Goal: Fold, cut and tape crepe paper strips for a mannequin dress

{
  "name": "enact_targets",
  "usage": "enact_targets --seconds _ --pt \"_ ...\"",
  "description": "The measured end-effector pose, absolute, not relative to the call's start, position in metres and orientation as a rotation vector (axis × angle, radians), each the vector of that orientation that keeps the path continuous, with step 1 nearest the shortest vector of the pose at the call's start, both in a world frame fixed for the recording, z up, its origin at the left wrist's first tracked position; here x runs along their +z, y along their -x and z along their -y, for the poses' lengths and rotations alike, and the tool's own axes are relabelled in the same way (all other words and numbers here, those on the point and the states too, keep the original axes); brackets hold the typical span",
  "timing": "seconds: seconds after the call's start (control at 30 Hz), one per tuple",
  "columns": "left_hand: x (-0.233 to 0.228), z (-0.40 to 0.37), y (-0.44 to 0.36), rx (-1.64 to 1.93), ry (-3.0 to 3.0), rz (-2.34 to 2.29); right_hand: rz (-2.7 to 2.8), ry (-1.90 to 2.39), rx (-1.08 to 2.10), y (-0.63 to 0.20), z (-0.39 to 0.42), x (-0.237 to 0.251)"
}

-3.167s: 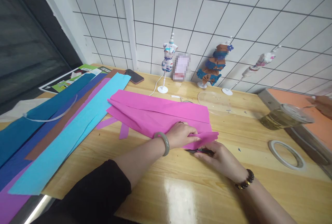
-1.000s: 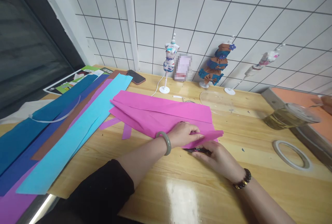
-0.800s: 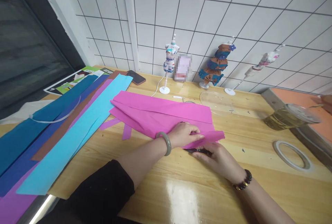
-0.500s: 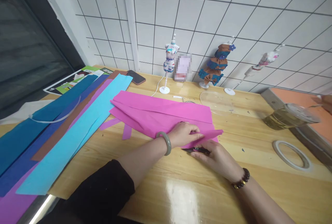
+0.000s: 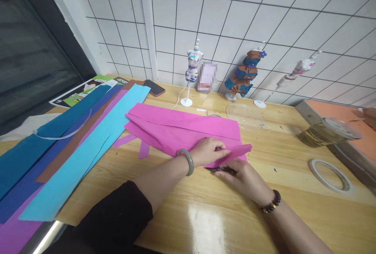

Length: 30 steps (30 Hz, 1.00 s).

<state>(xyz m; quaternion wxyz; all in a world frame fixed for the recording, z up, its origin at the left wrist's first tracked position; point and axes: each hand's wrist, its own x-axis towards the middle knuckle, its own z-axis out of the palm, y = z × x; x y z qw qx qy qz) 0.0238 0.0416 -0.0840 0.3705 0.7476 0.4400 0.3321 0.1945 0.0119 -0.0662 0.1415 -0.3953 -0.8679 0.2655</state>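
A long piece of pink crepe paper (image 5: 176, 122) lies folded across the wooden table in front of me. My left hand (image 5: 210, 152), with a green bangle at the wrist, rests on it and pinches a raised fold between thumb and fingers. Close beside, my right hand (image 5: 239, 173) is closed round dark scissors (image 5: 225, 170), which sit low at the paper's near edge. Their blades are partly hidden under the pink paper, and the fingers cover most of the handles. Two narrow purple strips (image 5: 143, 149) poke out from the paper's left end.
Crepe paper sheets (image 5: 88, 144) in several colours lie on the left, near a phone (image 5: 154, 87). Small dress-form stands (image 5: 186, 102) line the wall. A roll of white tape (image 5: 330, 175) and a cup of yellowish liquid (image 5: 315, 134) are on the right, by an orange-topped box (image 5: 343, 115).
My right hand and the scissors have shifted very slightly left along the paper's near edge. The raised pink fold has dipped a little. My left hand stays in place.
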Motion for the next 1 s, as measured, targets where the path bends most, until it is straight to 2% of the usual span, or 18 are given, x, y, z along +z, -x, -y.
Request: enact_targets --seconds 0.2,1.0 --pt "-0.083 -0.04 -0.024 0.847 -1.901 -1.132 2.523 1.149 0.857 -0.193 -0.012 -0.064" --pt "-0.079 -0.039 -0.023 0.843 -1.826 -1.156 2.559 1.121 0.752 -0.182 -0.01 -0.063"
